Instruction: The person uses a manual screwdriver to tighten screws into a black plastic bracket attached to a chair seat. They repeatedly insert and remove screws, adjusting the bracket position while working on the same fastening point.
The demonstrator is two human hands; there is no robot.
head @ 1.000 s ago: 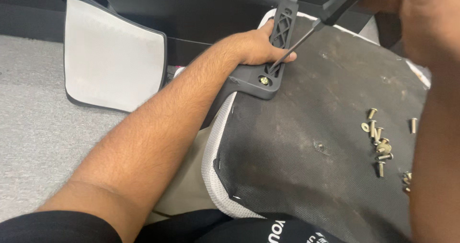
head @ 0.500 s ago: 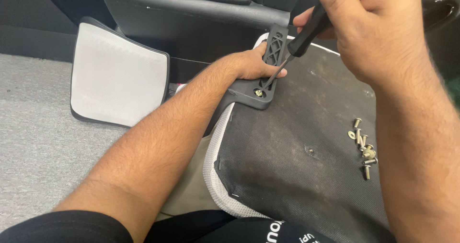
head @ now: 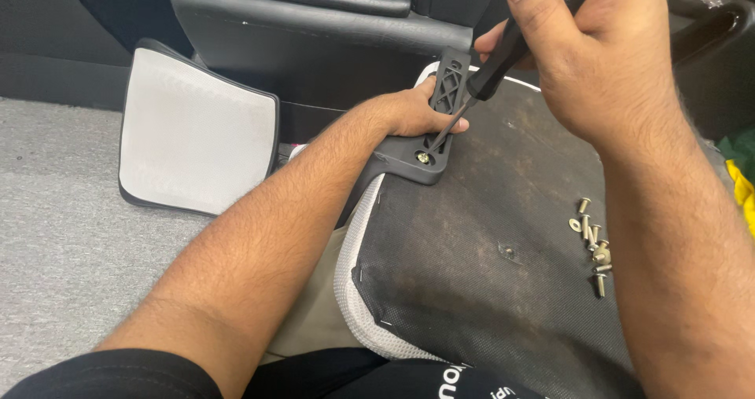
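Note:
An upturned chair seat [head: 487, 289] with a black fabric underside and white mesh edging lies across my lap. A black plastic armrest bracket [head: 434, 124] stands at its far left corner. My left hand [head: 413, 110] grips the bracket from the left and steadies it. My right hand [head: 586, 49] is closed around the black handle of a screwdriver [head: 491, 61]. The thin shaft slants down to a brass-coloured screw [head: 424, 158] in the bracket's foot; a second hole sits beside it.
Several loose silver bolts [head: 594, 246] lie on the seat underside at the right. A white mesh chair back with a black frame [head: 197, 136] lies on the grey carpet [head: 63, 250] to the left. Dark furniture [head: 314, 29] stands behind.
My right hand has come into view from the upper right and dropped closer over the bracket, the screwdriver tip staying at the screw. My left hand keeps its grip on the bracket.

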